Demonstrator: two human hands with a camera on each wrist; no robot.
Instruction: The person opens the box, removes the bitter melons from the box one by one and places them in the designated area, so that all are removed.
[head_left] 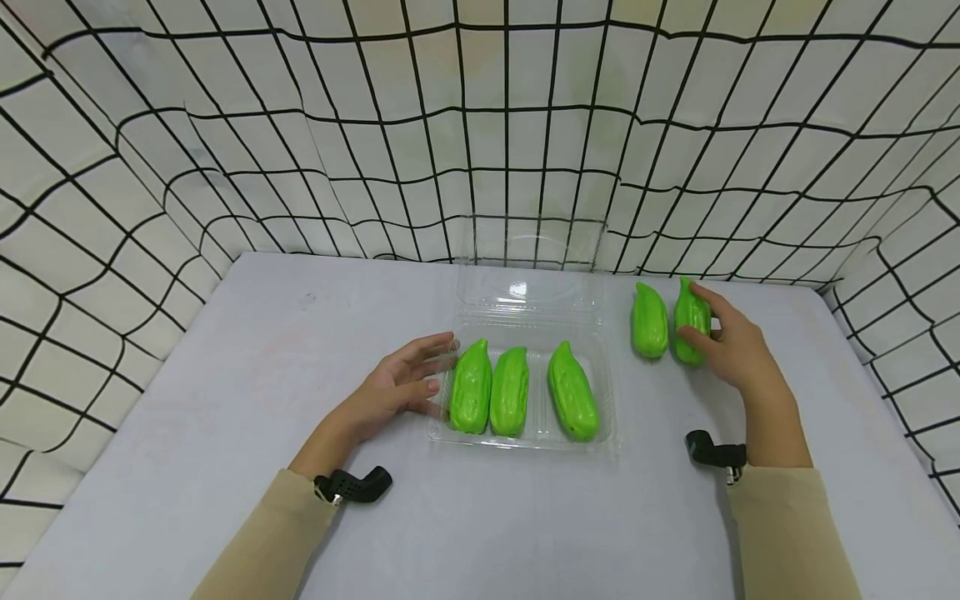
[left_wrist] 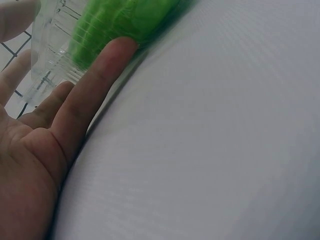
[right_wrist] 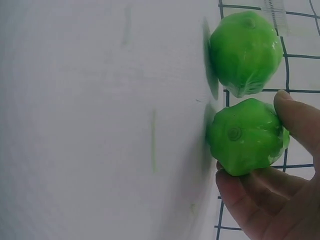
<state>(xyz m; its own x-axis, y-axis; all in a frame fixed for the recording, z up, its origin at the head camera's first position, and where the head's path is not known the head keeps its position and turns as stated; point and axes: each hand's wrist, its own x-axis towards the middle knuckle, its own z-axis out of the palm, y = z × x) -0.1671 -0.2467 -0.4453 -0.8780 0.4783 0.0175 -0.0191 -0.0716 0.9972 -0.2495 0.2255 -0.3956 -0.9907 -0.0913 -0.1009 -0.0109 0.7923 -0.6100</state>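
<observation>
A clear plastic clamshell box (head_left: 536, 437) stands on the table with its lid (head_left: 529, 293) raised at the back. In it lie three glossy green, ribbed toy vegetables with pointed tips: one at the left (head_left: 470, 392), one beside it (head_left: 509, 396) and one to the right (head_left: 573, 396). My left hand (head_left: 397, 379) rests against the box's left wall, fingers extended; a straight finger (left_wrist: 95, 80) touches its side. At the back right, my right hand (head_left: 731, 337) grips a green toy vegetable (right_wrist: 245, 135) between thumb and fingers. Another green toy vegetable (head_left: 649, 321) lies just left of it.
White table (head_left: 540, 533) under everything. Black wire grid (head_left: 506, 108) over white panels rises behind it and at both sides. A black wrist camera (head_left: 356, 485) is worn on the left wrist and another black camera (head_left: 712, 452) on the right.
</observation>
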